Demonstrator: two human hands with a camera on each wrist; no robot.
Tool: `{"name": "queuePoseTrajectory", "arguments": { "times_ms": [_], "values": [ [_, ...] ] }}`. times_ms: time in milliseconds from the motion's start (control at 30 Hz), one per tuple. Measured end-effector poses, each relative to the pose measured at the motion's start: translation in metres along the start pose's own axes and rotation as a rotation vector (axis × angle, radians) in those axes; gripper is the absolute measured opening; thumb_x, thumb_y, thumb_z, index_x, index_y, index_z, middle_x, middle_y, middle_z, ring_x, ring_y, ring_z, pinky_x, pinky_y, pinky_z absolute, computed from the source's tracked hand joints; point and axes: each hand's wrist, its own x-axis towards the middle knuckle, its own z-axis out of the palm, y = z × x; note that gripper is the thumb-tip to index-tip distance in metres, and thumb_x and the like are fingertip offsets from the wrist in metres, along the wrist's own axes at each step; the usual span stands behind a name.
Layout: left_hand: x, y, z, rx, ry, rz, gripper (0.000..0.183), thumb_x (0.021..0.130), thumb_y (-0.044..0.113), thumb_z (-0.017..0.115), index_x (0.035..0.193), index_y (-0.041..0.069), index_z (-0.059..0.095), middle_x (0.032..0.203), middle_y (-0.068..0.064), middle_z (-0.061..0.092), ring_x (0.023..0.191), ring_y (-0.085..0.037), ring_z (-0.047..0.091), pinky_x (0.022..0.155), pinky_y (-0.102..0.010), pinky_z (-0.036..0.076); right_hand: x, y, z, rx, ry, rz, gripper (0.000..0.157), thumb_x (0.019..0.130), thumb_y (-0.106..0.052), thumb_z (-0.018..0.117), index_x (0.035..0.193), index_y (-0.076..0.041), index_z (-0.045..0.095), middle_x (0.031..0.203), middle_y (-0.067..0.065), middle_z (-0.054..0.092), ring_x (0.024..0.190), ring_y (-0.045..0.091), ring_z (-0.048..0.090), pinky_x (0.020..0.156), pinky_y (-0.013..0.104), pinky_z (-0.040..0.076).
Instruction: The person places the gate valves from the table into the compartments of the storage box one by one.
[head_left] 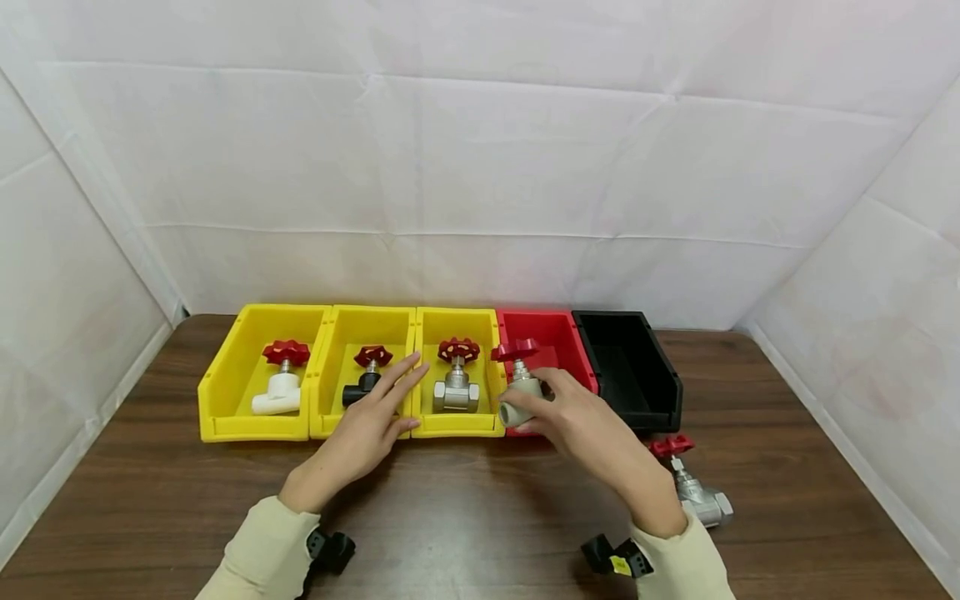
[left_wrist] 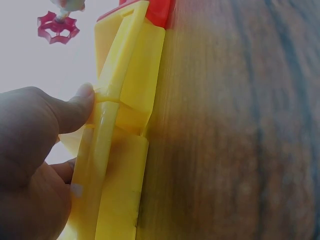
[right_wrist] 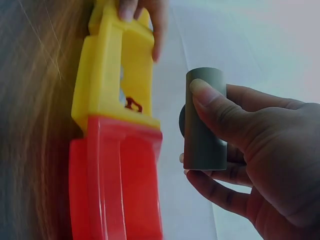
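My right hand (head_left: 581, 417) grips a gate valve (head_left: 522, 390) by its grey-green pipe body, above the front of the red bin (head_left: 551, 327). Its red handwheel points up in the head view; in the right wrist view the thumb lies along the grey-green cylinder. My left hand (head_left: 365, 433), fingers extended, reaches across the middle yellow bin (head_left: 352, 321), its thumb at the front rim beside the neighbouring yellow bin (head_left: 480, 321). A black-bodied valve (head_left: 366, 382), partly hidden by that hand, sits in the middle yellow bin. A silver valve (head_left: 456, 392) stands in the neighbouring one.
The leftmost yellow bin (head_left: 251, 333) contains a white valve (head_left: 281, 385). At the row's right end stands a black bin (head_left: 622, 367). Another silver valve (head_left: 701, 497) with a red wheel lies on the wooden table (head_left: 480, 517) by the right forearm. White sheeting encloses the back and sides.
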Motion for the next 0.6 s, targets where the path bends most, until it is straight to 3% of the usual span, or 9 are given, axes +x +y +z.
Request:
{"name": "queuePoseTrajectory", "arguments": {
  "times_ms": [600],
  "values": [
    [0.0, 0.0, 0.0, 0.004, -0.004, -0.002, 0.073, 0.089, 0.014, 0.068, 0.151, 0.014, 0.03, 0.156, -0.005, 0.021, 0.05, -0.003, 0.033, 0.053, -0.021, 0.04, -0.007, 0.026, 0.007, -0.019, -0.01, 0.096, 0.04, 0.084, -0.023, 0.074, 0.122, -0.028, 0.065, 0.116, 0.011, 0.056, 0.095, 0.023, 0.057, 0.079, 0.037, 0.053]
  ]
}}
